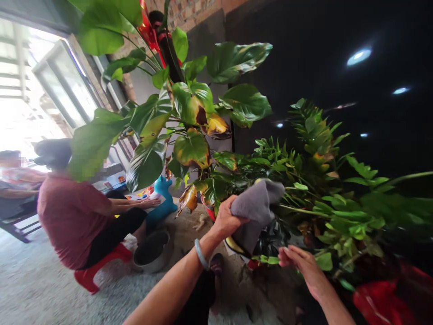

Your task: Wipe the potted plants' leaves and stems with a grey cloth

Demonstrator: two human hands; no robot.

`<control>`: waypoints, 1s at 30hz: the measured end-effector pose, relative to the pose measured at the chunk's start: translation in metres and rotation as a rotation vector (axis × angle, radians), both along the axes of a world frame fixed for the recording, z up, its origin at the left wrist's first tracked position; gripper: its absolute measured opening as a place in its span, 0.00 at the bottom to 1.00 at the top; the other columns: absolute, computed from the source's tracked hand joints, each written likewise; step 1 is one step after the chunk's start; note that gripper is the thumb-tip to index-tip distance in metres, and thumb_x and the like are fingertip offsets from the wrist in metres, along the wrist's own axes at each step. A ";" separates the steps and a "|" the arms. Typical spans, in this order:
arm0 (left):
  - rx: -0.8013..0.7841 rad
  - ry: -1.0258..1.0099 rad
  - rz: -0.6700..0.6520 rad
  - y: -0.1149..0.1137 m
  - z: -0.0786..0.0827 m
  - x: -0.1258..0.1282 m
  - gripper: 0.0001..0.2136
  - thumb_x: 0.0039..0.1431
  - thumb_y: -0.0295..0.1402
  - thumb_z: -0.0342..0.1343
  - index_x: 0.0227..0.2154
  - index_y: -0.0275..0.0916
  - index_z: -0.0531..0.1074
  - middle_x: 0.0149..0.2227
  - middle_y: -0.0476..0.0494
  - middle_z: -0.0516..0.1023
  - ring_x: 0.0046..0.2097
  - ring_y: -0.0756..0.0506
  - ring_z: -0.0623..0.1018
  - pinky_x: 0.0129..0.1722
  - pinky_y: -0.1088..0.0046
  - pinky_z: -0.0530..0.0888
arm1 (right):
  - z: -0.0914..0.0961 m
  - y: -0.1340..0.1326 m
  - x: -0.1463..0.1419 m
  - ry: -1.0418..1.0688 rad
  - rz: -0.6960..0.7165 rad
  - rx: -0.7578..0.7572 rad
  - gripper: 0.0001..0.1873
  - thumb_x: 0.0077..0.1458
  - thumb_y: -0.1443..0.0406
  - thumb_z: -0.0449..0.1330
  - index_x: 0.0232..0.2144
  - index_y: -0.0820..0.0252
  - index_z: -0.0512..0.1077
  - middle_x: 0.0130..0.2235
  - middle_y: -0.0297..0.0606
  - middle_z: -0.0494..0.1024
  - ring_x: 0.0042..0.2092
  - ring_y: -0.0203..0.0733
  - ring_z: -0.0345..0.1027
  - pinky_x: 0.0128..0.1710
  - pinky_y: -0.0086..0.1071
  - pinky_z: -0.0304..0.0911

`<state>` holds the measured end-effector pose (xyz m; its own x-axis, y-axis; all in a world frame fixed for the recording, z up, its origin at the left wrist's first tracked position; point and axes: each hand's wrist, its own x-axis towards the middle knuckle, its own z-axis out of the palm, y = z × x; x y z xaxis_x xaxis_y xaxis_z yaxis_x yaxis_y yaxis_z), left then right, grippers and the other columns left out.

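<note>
My left hand (226, 220), with a pale bangle (201, 255) at the wrist, grips a grey cloth (257, 205) that hangs in folds over the potted greenery. Lower and to the right, my right hand (301, 262) has its fingers drawn together at the end of a thin green plant stem (269, 259) with small leaves. The exact contact of the fingertips is hard to see. Around both hands spreads a bushy plant (338, 212) with many small glossy leaves. Left of it stands a tall broad-leaved plant (194, 101), some of its leaves yellow and browned.
A person (72, 203) in a dark pink shirt sits on a red stool (101, 266) at left, beside a grey bucket (152, 253) and a blue animal-shaped toy (164, 201). Another person sits farther back. A red bag-like object (379, 298) lies at lower right. A dark glossy wall rises behind the plants.
</note>
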<state>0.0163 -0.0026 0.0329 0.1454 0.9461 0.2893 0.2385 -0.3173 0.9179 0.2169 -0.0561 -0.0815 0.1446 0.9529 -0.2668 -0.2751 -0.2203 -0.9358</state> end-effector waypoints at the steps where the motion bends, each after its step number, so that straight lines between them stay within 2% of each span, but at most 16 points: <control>1: 0.002 -0.037 0.061 0.008 0.000 0.005 0.14 0.30 0.24 0.62 0.26 0.36 0.68 0.25 0.55 0.65 0.30 0.51 0.64 0.30 0.78 0.63 | 0.001 0.000 -0.001 0.001 -0.003 0.006 0.19 0.19 0.51 0.69 0.15 0.57 0.75 0.22 0.41 0.79 0.25 0.48 0.71 0.32 0.40 0.66; 3: -0.014 -0.040 0.126 0.016 -0.008 0.014 0.14 0.30 0.22 0.60 0.25 0.37 0.67 0.24 0.56 0.64 0.30 0.51 0.63 0.30 0.78 0.62 | 0.001 0.000 -0.002 -0.006 -0.005 0.014 0.19 0.19 0.51 0.70 0.15 0.56 0.75 0.22 0.39 0.79 0.24 0.48 0.71 0.32 0.41 0.67; 4: -0.031 -0.008 0.113 0.015 -0.015 0.016 0.13 0.29 0.22 0.60 0.24 0.37 0.66 0.24 0.56 0.63 0.29 0.52 0.62 0.29 0.78 0.61 | 0.000 0.000 -0.001 -0.011 -0.002 0.015 0.18 0.19 0.51 0.70 0.16 0.56 0.76 0.22 0.39 0.79 0.24 0.48 0.71 0.32 0.41 0.67; 5: -0.052 0.042 0.062 0.012 -0.022 0.017 0.13 0.29 0.22 0.60 0.23 0.37 0.66 0.23 0.56 0.62 0.29 0.52 0.62 0.28 0.78 0.60 | -0.002 0.000 0.000 -0.017 0.000 0.016 0.18 0.20 0.52 0.70 0.16 0.56 0.76 0.23 0.39 0.79 0.24 0.48 0.71 0.31 0.41 0.67; 7: -0.099 0.155 -0.120 0.000 -0.030 0.016 0.12 0.29 0.24 0.61 0.22 0.37 0.66 0.23 0.56 0.62 0.29 0.52 0.62 0.27 0.78 0.60 | -0.006 0.000 0.003 -0.033 0.002 0.016 0.17 0.20 0.52 0.70 0.15 0.56 0.76 0.22 0.40 0.79 0.23 0.48 0.71 0.30 0.40 0.66; 9: -0.107 0.211 -0.283 -0.010 -0.028 0.014 0.11 0.31 0.27 0.62 0.23 0.36 0.68 0.23 0.55 0.63 0.28 0.52 0.62 0.27 0.78 0.60 | -0.010 0.001 0.005 -0.048 -0.005 0.016 0.17 0.20 0.52 0.69 0.14 0.56 0.74 0.19 0.39 0.76 0.22 0.47 0.69 0.29 0.40 0.66; 10: -0.082 0.207 -0.316 -0.011 -0.023 0.015 0.11 0.32 0.27 0.62 0.24 0.36 0.69 0.23 0.55 0.64 0.28 0.52 0.63 0.28 0.78 0.61 | -0.011 0.001 0.006 -0.053 -0.007 0.015 0.17 0.21 0.51 0.69 0.13 0.56 0.74 0.18 0.39 0.76 0.21 0.47 0.68 0.28 0.40 0.66; 12: 0.006 0.129 -0.272 -0.006 -0.008 0.021 0.12 0.33 0.28 0.63 0.26 0.36 0.70 0.24 0.54 0.65 0.29 0.52 0.64 0.29 0.78 0.62 | -0.010 0.001 0.005 -0.059 -0.003 0.015 0.19 0.22 0.49 0.68 0.14 0.56 0.75 0.18 0.39 0.76 0.22 0.47 0.69 0.29 0.40 0.66; 15: 0.099 -0.067 -0.091 0.012 0.008 0.034 0.14 0.33 0.26 0.64 0.27 0.36 0.69 0.25 0.55 0.65 0.30 0.52 0.64 0.30 0.78 0.62 | -0.003 0.000 0.001 -0.066 0.010 0.006 0.21 0.21 0.48 0.69 0.17 0.56 0.77 0.20 0.39 0.78 0.23 0.48 0.71 0.30 0.41 0.67; 16: 0.101 -0.100 -0.034 0.017 0.007 0.038 0.14 0.33 0.25 0.63 0.27 0.36 0.68 0.25 0.55 0.64 0.30 0.52 0.63 0.30 0.78 0.62 | -0.001 -0.001 0.000 -0.063 0.008 0.002 0.21 0.20 0.48 0.69 0.17 0.56 0.77 0.20 0.38 0.78 0.23 0.49 0.71 0.30 0.41 0.67; 18: 0.057 -0.054 0.031 0.019 -0.005 0.040 0.13 0.32 0.22 0.62 0.25 0.37 0.66 0.24 0.56 0.62 0.29 0.52 0.62 0.29 0.78 0.61 | 0.003 -0.002 -0.001 -0.047 -0.001 0.001 0.21 0.18 0.49 0.70 0.16 0.55 0.77 0.20 0.38 0.78 0.23 0.48 0.71 0.30 0.40 0.67; 20: -0.033 0.093 0.004 0.009 -0.026 0.033 0.13 0.31 0.21 0.62 0.22 0.38 0.65 0.23 0.56 0.62 0.28 0.52 0.62 0.27 0.76 0.60 | 0.004 -0.003 0.001 -0.039 0.013 0.010 0.20 0.19 0.50 0.70 0.16 0.56 0.76 0.20 0.38 0.78 0.22 0.47 0.71 0.29 0.39 0.66; 22: -0.126 0.207 -0.086 -0.008 -0.047 0.020 0.14 0.29 0.19 0.63 0.20 0.39 0.66 0.21 0.56 0.62 0.27 0.51 0.62 0.25 0.75 0.58 | 0.002 -0.003 0.004 -0.043 0.048 0.018 0.18 0.20 0.51 0.70 0.14 0.56 0.76 0.19 0.39 0.77 0.21 0.46 0.69 0.27 0.38 0.65; 24: -0.179 0.240 -0.171 -0.024 -0.058 0.005 0.14 0.28 0.19 0.63 0.18 0.39 0.66 0.20 0.56 0.62 0.25 0.51 0.61 0.24 0.74 0.59 | 0.000 -0.003 0.006 -0.046 0.078 0.023 0.16 0.21 0.52 0.69 0.13 0.57 0.75 0.17 0.39 0.76 0.21 0.46 0.69 0.25 0.38 0.64; 26: -0.189 0.228 -0.228 -0.034 -0.058 -0.007 0.13 0.28 0.20 0.63 0.17 0.40 0.66 0.19 0.55 0.62 0.25 0.51 0.61 0.24 0.74 0.59 | -0.001 -0.002 0.007 -0.041 0.081 0.023 0.16 0.21 0.53 0.68 0.12 0.57 0.74 0.18 0.39 0.76 0.22 0.47 0.69 0.25 0.37 0.63; 30: -0.146 0.176 -0.234 -0.036 -0.042 -0.020 0.12 0.30 0.24 0.63 0.18 0.41 0.66 0.21 0.53 0.64 0.26 0.49 0.62 0.26 0.74 0.60 | -0.002 -0.003 0.004 -0.055 0.051 0.008 0.17 0.22 0.52 0.69 0.15 0.57 0.75 0.19 0.38 0.76 0.22 0.44 0.68 0.27 0.37 0.63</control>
<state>-0.0041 -0.0388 -0.0091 0.3994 0.9108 0.1041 0.3333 -0.2500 0.9091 0.2209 -0.0590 -0.0836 0.1104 0.9613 -0.2525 -0.2122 -0.2254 -0.9509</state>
